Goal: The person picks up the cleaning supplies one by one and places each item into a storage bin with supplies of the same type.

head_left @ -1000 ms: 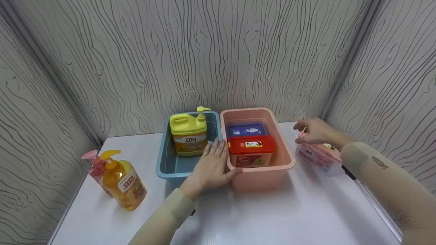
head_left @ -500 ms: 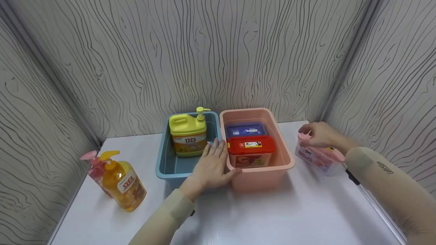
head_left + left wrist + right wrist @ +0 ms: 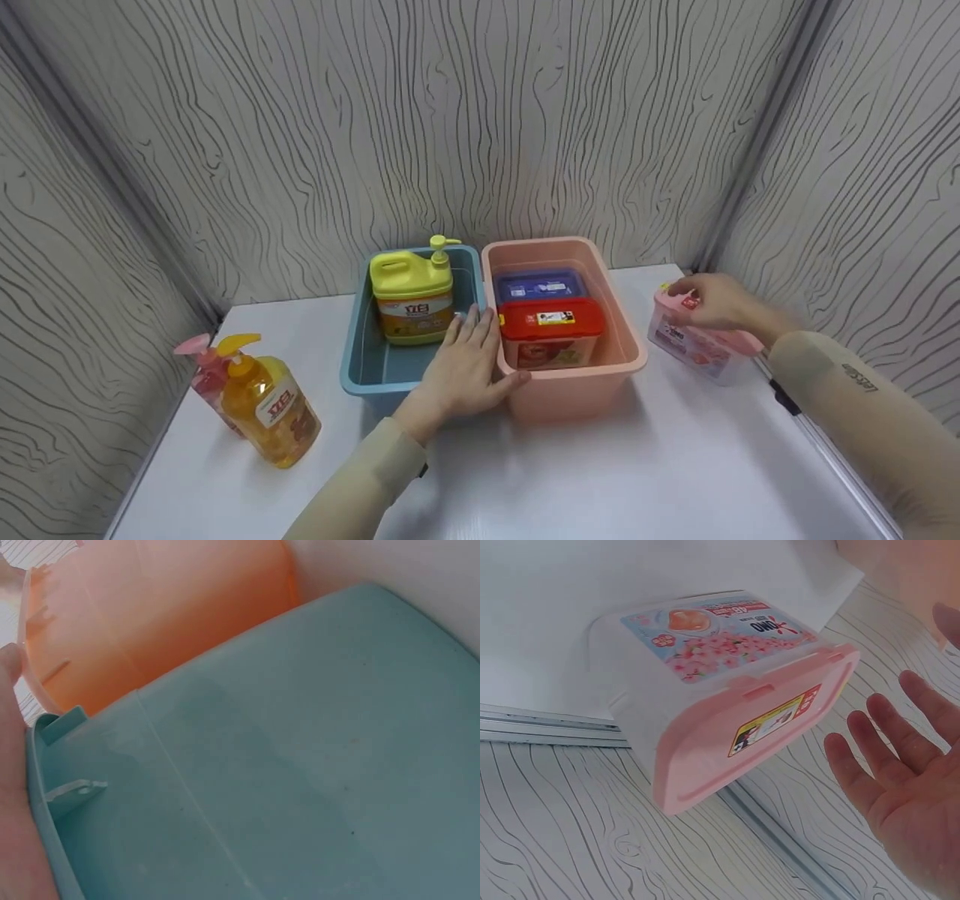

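Observation:
My left hand (image 3: 461, 371) lies with straight fingers across the adjoining rims of the blue tub (image 3: 360, 375) and the pink tub (image 3: 630, 360). In the left wrist view, part of that hand (image 3: 19, 817) shows at the tub's edge. My right hand (image 3: 712, 304) is over the pink lid of an OMO laundry capsule box (image 3: 686, 352) at the right. The right wrist view shows that hand's (image 3: 922, 787) fingers extended and spread beside the box's lid (image 3: 757, 735), with nothing between them. The box stands on the white table.
A yellow pump jug (image 3: 414, 300) stands in the blue tub. In the pink tub are a red-lidded box (image 3: 551, 330) and a blue box (image 3: 540, 285). Orange (image 3: 274, 412) and pink (image 3: 206, 375) pump bottles stand on the left. Patterned walls (image 3: 480, 135) enclose the table.
My right hand has come down onto the capsule box's lid area and shifted slightly right. The left hand stays on the tub rims.

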`<state>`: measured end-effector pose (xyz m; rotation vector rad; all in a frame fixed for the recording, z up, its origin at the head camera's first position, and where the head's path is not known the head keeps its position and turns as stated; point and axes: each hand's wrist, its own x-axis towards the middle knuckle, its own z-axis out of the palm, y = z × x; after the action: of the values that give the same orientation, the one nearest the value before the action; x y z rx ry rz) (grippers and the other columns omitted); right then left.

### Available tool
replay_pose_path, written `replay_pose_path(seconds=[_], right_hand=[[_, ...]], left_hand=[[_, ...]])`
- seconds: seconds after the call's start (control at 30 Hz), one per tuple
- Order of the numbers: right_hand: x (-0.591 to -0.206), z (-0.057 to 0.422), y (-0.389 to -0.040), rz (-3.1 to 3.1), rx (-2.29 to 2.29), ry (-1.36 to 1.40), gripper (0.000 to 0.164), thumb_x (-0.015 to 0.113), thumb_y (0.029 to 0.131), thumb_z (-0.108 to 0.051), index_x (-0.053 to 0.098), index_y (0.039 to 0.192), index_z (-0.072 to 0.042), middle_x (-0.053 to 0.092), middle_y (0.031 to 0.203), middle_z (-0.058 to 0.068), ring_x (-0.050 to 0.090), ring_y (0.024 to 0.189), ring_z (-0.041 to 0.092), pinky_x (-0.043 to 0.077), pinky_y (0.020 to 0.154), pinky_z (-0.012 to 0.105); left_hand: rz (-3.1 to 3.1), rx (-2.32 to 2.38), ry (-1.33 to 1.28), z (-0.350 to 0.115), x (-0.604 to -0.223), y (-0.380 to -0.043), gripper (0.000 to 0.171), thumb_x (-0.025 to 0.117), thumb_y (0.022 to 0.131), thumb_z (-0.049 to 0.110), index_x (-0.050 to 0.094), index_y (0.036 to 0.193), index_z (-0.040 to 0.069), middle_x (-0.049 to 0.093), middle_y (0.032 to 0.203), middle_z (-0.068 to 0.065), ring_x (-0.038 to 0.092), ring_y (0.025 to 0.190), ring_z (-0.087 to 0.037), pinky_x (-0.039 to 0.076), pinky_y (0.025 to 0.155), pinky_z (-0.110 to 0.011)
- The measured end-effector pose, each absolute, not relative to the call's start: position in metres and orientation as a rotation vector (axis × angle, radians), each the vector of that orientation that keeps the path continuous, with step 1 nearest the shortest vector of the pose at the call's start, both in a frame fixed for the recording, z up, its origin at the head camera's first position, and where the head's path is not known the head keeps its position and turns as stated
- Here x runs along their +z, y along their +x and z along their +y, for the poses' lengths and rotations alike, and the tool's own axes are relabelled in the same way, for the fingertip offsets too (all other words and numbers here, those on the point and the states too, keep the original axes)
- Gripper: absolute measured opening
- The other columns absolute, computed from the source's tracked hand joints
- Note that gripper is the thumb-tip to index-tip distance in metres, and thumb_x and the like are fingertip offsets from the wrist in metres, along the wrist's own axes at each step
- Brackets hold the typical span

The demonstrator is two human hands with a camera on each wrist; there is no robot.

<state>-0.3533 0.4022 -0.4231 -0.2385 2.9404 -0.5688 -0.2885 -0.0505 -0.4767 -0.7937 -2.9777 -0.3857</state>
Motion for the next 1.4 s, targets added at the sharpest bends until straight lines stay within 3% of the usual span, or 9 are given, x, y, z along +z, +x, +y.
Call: replay_pose_path(seconds=[0.43, 0.73, 1.0, 1.4], right_hand=[[-0.431, 0.412, -0.35, 2.94, -0.594, -0.257, 0.07, 0.083, 0.097, -0.039, 0.064, 0.15, 0.002, 0.062, 0.154, 0.037, 0.06, 0.14, 0.06, 0.05, 0.114, 0.081], [-0.444, 0.427, -0.346, 2.979, -0.596, -0.218, 0.069, 0.085, 0.095, -0.038, 0.065, 0.147, 0.002, 0.06, 0.154, 0.039, 0.054, 0.143, 0.064, 0.042, 0.117, 0.087], [-0.448, 0.435, -0.341, 2.986, -0.636, -0.153, 0.069, 0.085, 0.097, -0.037, 0.063, 0.149, 0.004, 0.051, 0.159, 0.043, 0.045, 0.147, 0.068, 0.035, 0.119, 0.09], [-0.456, 0.44, -0.336, 2.974, -0.661, -0.07, 0.079, 0.085, 0.098, -0.044, 0.057, 0.156, 0.002, 0.048, 0.161, 0.04, 0.048, 0.144, 0.065, 0.042, 0.116, 0.087]], left_hand=[[-2.986, -0.396, -0.78, -0.054, -0.477, -0.288, 0.116, 0.031, 0.1, 0.093, 0.017, 0.181, 0.013, 0.016, 0.191, -0.007, 0.009, 0.18, -0.034, 0.009, 0.147, -0.059], [-2.972, -0.372, -0.802, -0.051, -0.479, -0.289, 0.115, 0.031, 0.101, 0.092, 0.02, 0.18, 0.01, 0.02, 0.19, -0.01, 0.013, 0.179, -0.036, 0.014, 0.146, -0.061], [-2.977, -0.385, -0.802, -0.051, -0.478, -0.288, 0.114, 0.032, 0.101, 0.091, 0.019, 0.181, 0.011, 0.02, 0.19, -0.01, 0.011, 0.179, -0.036, 0.012, 0.146, -0.061], [-2.977, -0.376, -0.795, -0.051, -0.476, -0.289, 0.114, 0.032, 0.1, 0.092, 0.017, 0.181, 0.013, 0.018, 0.19, -0.008, 0.01, 0.18, -0.035, 0.012, 0.146, -0.06]])
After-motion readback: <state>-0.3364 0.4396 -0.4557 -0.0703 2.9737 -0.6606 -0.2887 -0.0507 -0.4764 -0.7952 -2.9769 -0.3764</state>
